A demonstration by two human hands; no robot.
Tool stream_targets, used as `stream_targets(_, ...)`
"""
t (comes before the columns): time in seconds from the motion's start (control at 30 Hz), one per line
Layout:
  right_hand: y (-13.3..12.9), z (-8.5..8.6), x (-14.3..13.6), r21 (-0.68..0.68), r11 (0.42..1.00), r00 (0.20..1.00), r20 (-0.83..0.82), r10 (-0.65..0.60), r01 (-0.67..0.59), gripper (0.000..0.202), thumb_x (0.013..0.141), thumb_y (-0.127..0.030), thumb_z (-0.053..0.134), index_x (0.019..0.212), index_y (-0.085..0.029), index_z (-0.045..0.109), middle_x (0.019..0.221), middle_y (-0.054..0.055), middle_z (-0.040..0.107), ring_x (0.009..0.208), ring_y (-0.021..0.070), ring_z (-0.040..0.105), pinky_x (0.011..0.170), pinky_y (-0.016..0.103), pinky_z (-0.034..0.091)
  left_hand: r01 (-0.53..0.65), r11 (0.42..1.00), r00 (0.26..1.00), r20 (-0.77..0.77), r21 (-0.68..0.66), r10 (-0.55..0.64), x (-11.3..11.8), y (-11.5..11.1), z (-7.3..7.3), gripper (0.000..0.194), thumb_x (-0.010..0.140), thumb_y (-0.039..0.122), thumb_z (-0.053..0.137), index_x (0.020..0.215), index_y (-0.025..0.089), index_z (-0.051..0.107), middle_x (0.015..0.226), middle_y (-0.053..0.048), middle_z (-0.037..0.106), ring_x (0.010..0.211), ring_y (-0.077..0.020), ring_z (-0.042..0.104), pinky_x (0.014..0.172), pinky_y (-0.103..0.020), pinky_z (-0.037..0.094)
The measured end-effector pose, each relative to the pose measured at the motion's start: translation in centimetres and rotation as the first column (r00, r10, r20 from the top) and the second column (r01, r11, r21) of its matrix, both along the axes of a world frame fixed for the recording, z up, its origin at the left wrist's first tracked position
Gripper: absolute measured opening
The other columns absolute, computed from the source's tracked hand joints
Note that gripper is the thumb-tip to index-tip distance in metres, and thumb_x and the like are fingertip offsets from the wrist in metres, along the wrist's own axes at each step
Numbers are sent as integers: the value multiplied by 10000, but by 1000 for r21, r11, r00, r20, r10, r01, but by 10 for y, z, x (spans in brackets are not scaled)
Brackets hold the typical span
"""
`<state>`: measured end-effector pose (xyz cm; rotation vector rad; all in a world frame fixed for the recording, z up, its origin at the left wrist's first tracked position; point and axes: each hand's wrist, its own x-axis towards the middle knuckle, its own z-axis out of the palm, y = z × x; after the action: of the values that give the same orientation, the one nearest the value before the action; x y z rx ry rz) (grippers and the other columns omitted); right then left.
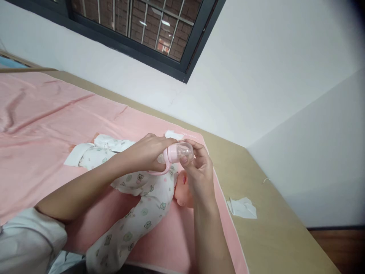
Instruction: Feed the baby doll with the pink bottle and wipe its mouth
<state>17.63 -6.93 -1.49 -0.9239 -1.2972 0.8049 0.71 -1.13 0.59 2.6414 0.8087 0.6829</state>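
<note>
Above a baby doll, both hands are on a baby bottle (172, 153) with a pink collar, a pink side handle and a clear cap. My left hand (151, 150) wraps round the bottle's body, hiding most of it. At the other end, my right hand (199, 158) grips the clear cap (184, 150) between thumb and fingers. The bottle lies sideways in the air, cap to the right. Beneath, the doll (154, 192) lies in white printed clothes, its head (184, 192) partly covered by my right hand and wrist.
A pink sheet (37, 133) with creases covers much of the wooden table (273, 228). One white tissue (242, 207) lies at the sheet's right edge, another white piece (173, 134) behind my hands. White walls and a dark-framed window (182, 72) stand beyond.
</note>
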Motion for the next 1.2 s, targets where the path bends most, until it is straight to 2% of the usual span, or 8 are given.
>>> stream_targets(0.17, -2, 3, -1, -28, 1000, 1000, -1, 8, -8, 391, 733, -347, 754, 1082, -244, 610, 1161, 59, 639, 1074, 199, 598, 897, 351, 511, 24, 999, 1000, -10, 22, -24, -3, 2, -2, 593, 614, 116, 513, 1192, 244, 553, 863, 14, 658, 701, -171, 567, 754, -305, 401)
stream_targets(0.4, 0, 0, -4, 13, 999, 998, 51, -46, 45, 402, 739, -376, 743, 1085, -242, 586, 1173, 60, 636, 1087, 190, 593, 911, 355, 507, 20, 1000, 1000, -13, -10, -20, -3, 4, 0, 535, 601, 102, 491, 1105, 251, 591, 835, 26, 657, 687, -164, 577, 595, -264, 365)
stream_targets(0.57, 1, 3, 18, 83, 967, 964, 88, -249, 242, 456, 766, -405, 704, 1161, -252, 537, 1247, 78, 591, 1135, 204, 576, 959, 412, 488, -53, 998, 999, 0, -29, 53, -9, 11, -1, 609, 605, 112, 501, 1188, 273, 566, 1001, 21, 679, 824, -187, 618, 647, -260, 400)
stream_targets(0.7, 20, -3, 66, 134, 887, 894, 22, -448, 441, 505, 723, -414, 719, 1156, -251, 516, 1256, 69, 563, 1134, 193, 571, 975, 420, 471, -190, 976, 980, 34, -109, 194, -18, 25, -5, 627, 628, 196, 562, 1246, 281, 497, 1047, 12, 667, 850, -209, 624, 612, -248, 407)
stream_targets(0.83, 50, -38, 126, 63, 778, 775, 72, -628, 625, 580, 637, -400, 722, 1140, -196, 518, 1215, 97, 561, 1039, 191, 590, 918, 392, 481, -283, 946, 954, 57, -161, 295, -26, 45, -8, 583, 648, 295, 608, 1219, 273, 494, 1016, -2, 673, 868, -237, 631, 638, -261, 414)
stream_targets(0.93, 64, -75, 161, -43, 704, 698, 186, -691, 709, 608, 604, -386, 686, 1146, -161, 525, 1151, 113, 593, 1006, 215, 597, 932, 414, 460, -408, 901, 909, 25, -150, 416, -29, 65, -14, 519, 637, 329, 642, 1139, 262, 526, 1005, -3, 681, 928, -272, 632, 809, -336, 421)
stream_targets(1.03, 69, -106, 179, -55, 634, 601, 391, -697, 771, 599, 613, -379, 649, 1157, -154, 538, 1171, 137, 592, 1032, 248, 583, 949, 428, 444, -518, 844, 854, -25, -139, 520, -31, 86, -24, 519, 615, 343, 682, 1101, 251, 523, 994, -8, 686, 990, -311, 621, 948, -429, 355)
stream_targets(1.2, 70, -138, 186, -42, 598, 517, 553, -653, 800, 541, 638, -323, 570, 1147, -139, 562, 1205, 167, 573, 1072, 268, 562, 977, 431, 426, -564, 789, 821, -57, -243, 569, -37, 113, -47, 565, 559, 264, 704, 1090, 251, 511, 1080, -25, 676, 1029, -304, 612, 815, -337, 436)
